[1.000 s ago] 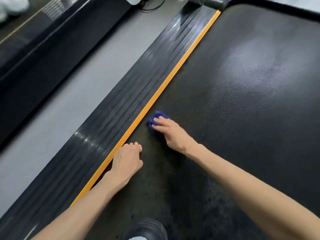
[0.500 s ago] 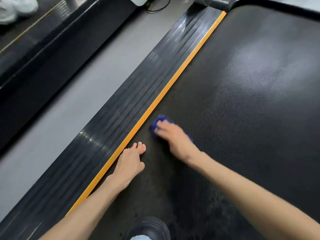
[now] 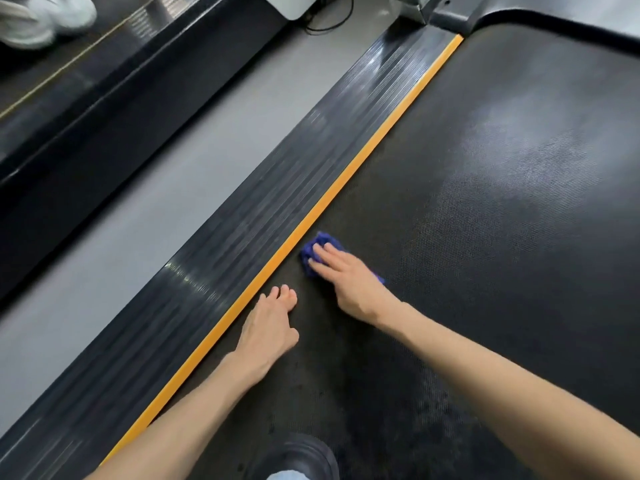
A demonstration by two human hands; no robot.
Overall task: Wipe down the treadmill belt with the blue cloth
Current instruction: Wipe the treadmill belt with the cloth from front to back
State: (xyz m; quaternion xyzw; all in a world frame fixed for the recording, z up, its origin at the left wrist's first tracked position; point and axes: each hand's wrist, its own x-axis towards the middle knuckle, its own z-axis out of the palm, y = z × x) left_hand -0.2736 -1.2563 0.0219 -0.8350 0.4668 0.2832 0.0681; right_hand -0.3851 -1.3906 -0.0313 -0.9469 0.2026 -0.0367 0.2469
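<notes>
Pressing down on one blue cloth point(image 3: 320, 243), the right hand point(image 3: 349, 284) lay just left of frame centre with its fingers straight and together. It was laid flat on the cloth, not curled round it. The cloth was bunched small, showing past the fingertips and as a sliver at the hand's right edge. It sat on the treadmill belt point(image 3: 502, 220), just beside the belt's left margin.

Left hand point(image 3: 272, 325): palm down on the belt below and left of the cloth, relaxed, holding nothing, apart from the cloth. Its fingertips were close to the orange strip point(image 3: 346, 181).

Count: two hands, both bare-armed, both on the belt; one cloth.

The one orange strip ran diagonally from lower left to upper right along the belt edge. Left of it lay one dark ribbed side rail point(image 3: 270, 202), glossy in patches. Beyond that was a band of grey floor point(image 3: 145, 188).

In the upper left of the frame stood a second dark machine deck point(image 3: 69, 109) with a thin yellow line. Two pale shoes point(image 3: 48, 19) showed at its top corner, blurred. One black cable point(image 3: 329, 24) looped on the floor at top centre.

One dark shoe toe point(image 3: 301, 452) sat on the belt at bottom centre. The belt surface was finely dotted, with a pale sheen at the right.
</notes>
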